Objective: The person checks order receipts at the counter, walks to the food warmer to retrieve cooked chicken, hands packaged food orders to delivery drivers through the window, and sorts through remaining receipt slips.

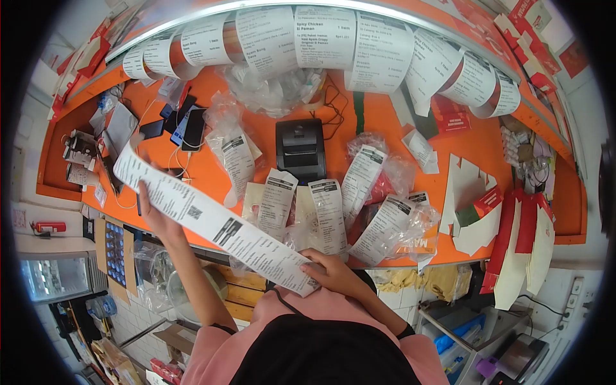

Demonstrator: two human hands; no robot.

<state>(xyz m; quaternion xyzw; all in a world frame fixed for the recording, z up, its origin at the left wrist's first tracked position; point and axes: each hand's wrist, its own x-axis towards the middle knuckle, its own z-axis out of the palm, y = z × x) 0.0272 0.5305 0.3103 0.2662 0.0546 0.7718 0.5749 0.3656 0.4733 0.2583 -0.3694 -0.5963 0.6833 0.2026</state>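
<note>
A long printed receipt strip (221,234) stretches diagonally in front of my body, over the near edge of the orange counter (256,125). My left hand (153,208) grips it near its upper left part, and the strip's far end curls up beyond the fingers. At its lower right end, my right hand (326,271) pinches the paper between thumb and fingers. Past the strip, a black receipt printer (300,149) sits mid-counter. Clear plastic bags with receipts on them, among them one receipt (363,179) right of the printer, lie around it.
Receipts (324,38) hang in a row from the shelf edge. Several phones (194,128) and cables lie at the left. Folded cardboard boxes (471,212) stand at the right. A box of blue-capped items (115,253) is below left, and a metal cart (468,340) is below right.
</note>
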